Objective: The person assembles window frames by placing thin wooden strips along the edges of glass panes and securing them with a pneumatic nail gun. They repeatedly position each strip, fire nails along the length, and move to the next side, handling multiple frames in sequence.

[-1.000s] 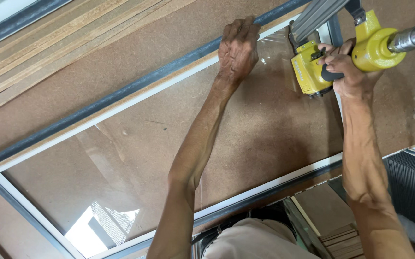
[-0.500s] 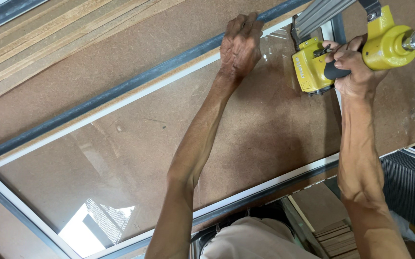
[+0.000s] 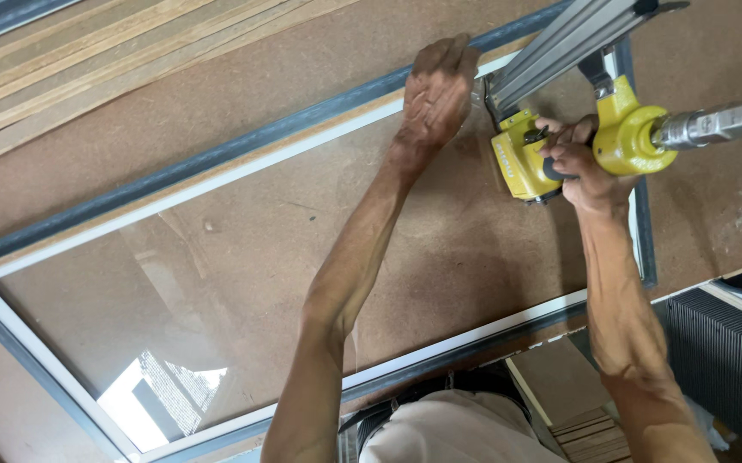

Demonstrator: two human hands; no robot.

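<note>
Pressing down on the far edge of a big frame [image 3: 217,163], the left hand [image 3: 436,99] is lying flat with its fingers close together. It is not gripping anything; the fingers are just resting over the grey rail, and the palm is sitting on the pale strip just inside it.

The right hand [image 3: 581,163] is wrapping tight around the handle of a yellow nail gun [image 3: 560,141]. Its fingers are curling around the black grip, so this hand is closed on the tool. The nail gun is sitting just beside the left hand, near the far right corner of the frame. Its long silver part is sticking up and away toward the top of the picture. A shiny metal hose fitting [image 3: 718,123] is poking out from the back of the tool toward the right.

The frame is lying on a wide brown board [image 3: 174,94]. A clear sheet [image 3: 242,291] is filling the frame, and the brown board is showing through it. A bright window shape is shining on the sheet near the bottom left.

Some thin wooden strips [image 3: 105,60] are lying well apart from the hands, at the top left. Both arms are reaching out across the clear sheet.
</note>
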